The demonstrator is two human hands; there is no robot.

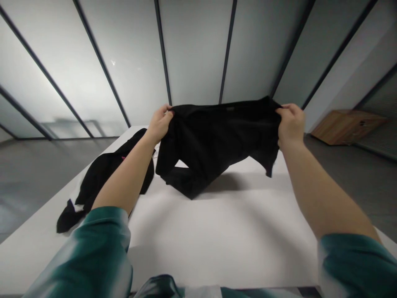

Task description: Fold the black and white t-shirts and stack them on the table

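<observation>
- The left hand [159, 123] pinches one end of the top edge of a black garment [217, 140], its fingers [166, 111] closed narrowly on the cloth.
- The right hand [290, 125] grips the opposite end the same way, its fingers [283, 110] curled over the edge.
- The garment hangs spread between the hands above the middle of a white worktop [217, 240], not yet laid flat or folded; its lower part sags in loose folds, close to the surface.
- A second black garment [114, 178], bunched and with a small pink mark [123, 157], lies along the worktop's left edge, one end spilling over it.
- Both bare forearms reach forward and apart, elbows low, from green sleeves [356, 265].
- Beyond the worktop's far right corner, a wooden box [347, 127] sits on the grey floor.
</observation>
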